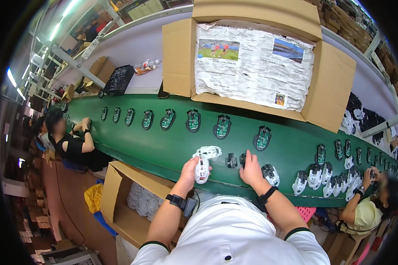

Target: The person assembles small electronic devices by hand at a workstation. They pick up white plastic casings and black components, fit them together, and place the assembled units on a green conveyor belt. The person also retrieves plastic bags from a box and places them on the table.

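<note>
**Hands at the green conveyor**

Left hand (191,170), at lower centre of the frame, is closed around a white mouse shell (202,169); a second white shell (208,152) lies touching it above. Right hand (251,170) rests fingers-down on the green belt (163,145), fingertips at a small black part (242,159), beside a black-and-white mouse body (270,174).

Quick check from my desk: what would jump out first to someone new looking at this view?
The green conveyor belt crossing the view, carrying a row of mouse bases with circuit boards. Behind it stands a big cardboard box lined with newspaper. In front, the left hand grips a white mouse shell.
</note>
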`<action>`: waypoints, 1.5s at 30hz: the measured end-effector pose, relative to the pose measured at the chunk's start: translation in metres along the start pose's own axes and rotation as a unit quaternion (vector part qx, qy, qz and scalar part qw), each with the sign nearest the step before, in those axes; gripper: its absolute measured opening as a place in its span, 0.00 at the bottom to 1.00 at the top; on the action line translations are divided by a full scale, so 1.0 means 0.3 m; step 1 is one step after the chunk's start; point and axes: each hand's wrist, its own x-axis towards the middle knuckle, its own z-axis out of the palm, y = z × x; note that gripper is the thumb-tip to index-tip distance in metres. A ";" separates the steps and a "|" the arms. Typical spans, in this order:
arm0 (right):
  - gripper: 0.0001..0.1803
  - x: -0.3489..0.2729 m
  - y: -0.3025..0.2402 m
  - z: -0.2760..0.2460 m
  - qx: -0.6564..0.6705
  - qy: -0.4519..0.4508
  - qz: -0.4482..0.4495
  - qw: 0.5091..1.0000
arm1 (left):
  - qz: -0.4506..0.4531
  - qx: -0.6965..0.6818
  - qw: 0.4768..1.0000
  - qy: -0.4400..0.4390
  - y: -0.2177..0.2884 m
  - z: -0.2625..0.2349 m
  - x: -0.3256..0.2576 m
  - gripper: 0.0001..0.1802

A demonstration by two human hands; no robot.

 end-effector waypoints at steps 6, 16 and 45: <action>0.42 -0.050 -0.077 -0.148 -0.130 0.050 -0.139 0.980 | -0.005 0.011 0.998 -0.057 -0.014 0.133 -0.035 0.24; 0.36 -0.041 -0.011 -0.181 0.286 0.008 -0.073 0.955 | 0.028 0.078 0.994 -0.069 0.073 0.235 -0.080 0.27; 0.21 -0.133 -0.134 -0.248 0.593 -0.138 0.001 0.793 | 0.145 0.190 0.962 -0.131 0.032 0.270 0.004 0.15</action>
